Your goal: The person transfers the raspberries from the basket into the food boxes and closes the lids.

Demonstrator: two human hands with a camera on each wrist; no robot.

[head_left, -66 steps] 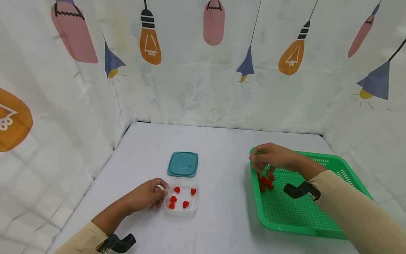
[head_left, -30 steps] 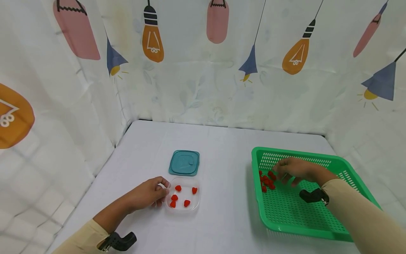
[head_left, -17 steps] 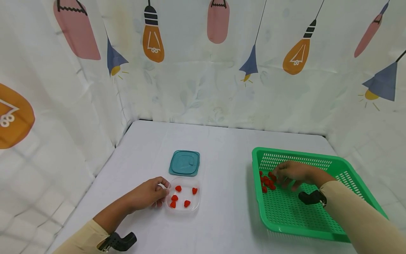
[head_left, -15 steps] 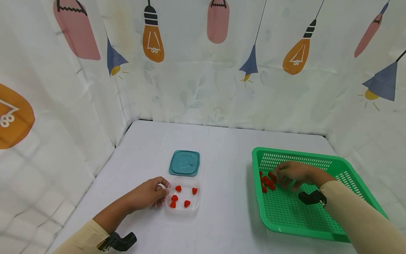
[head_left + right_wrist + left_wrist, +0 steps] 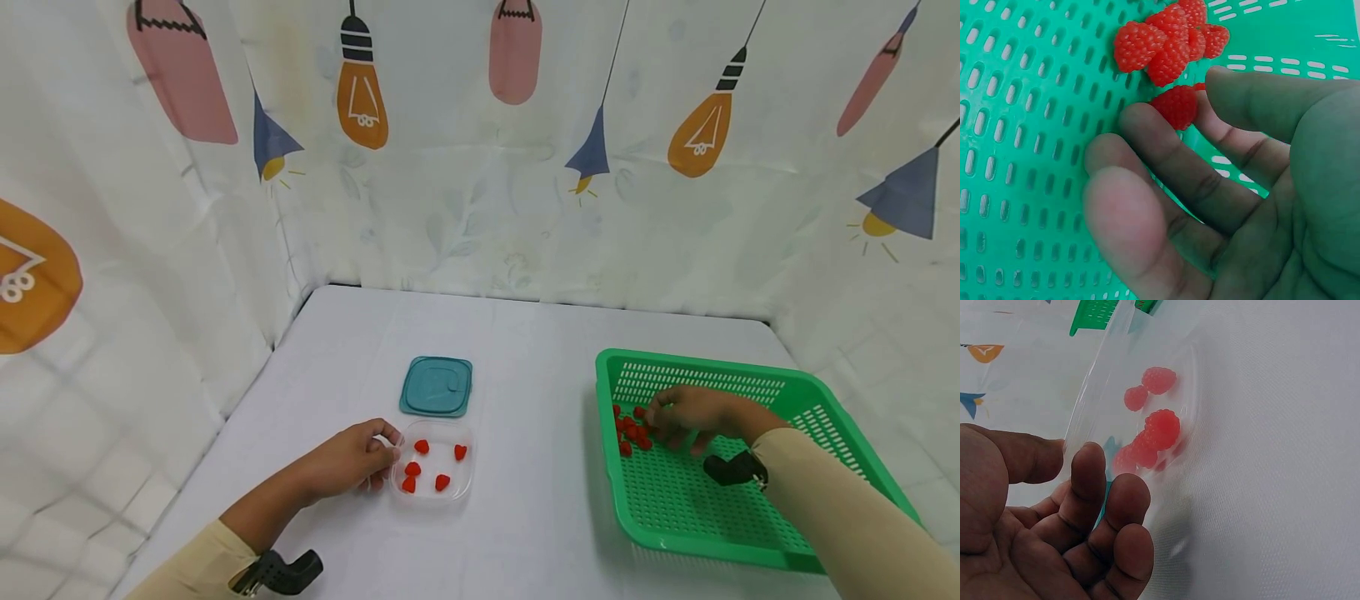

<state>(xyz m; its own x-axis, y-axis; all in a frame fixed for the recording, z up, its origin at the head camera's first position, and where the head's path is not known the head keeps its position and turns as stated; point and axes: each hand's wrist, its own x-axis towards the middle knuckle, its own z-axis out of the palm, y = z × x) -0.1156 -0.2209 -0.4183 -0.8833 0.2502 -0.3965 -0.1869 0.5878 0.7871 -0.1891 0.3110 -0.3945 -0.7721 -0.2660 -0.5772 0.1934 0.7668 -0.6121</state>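
Note:
My left hand [image 5: 347,458] pinches the left rim of a clear plastic container [image 5: 468,471] on the table, thumb and index finger on its edge in the left wrist view. Several red raspberries [image 5: 1163,428] lie spread over the container's floor. Inside a green basket [image 5: 626,508] at the right, my right hand [image 5: 693,412] reaches down with curled fingers. Its thumb and fingertips close round a raspberry [image 5: 1175,106], partly hidden by the fingers in the right wrist view. A cluster of raspberries [image 5: 1169,40] lies just beyond those fingertips, in the basket's left part.
A teal square lid [image 5: 435,386] lies flat behind the clear container. White cloth covers the table [image 5: 525,500]. A printed curtain [image 5: 480,208] hangs along the back and both sides. Each wrist carries a black device [image 5: 281,573].
My right hand has come down from above the basket's left rim to the raspberries inside, and its fingers have drawn in slightly. The left hand keeps its hold on the container.

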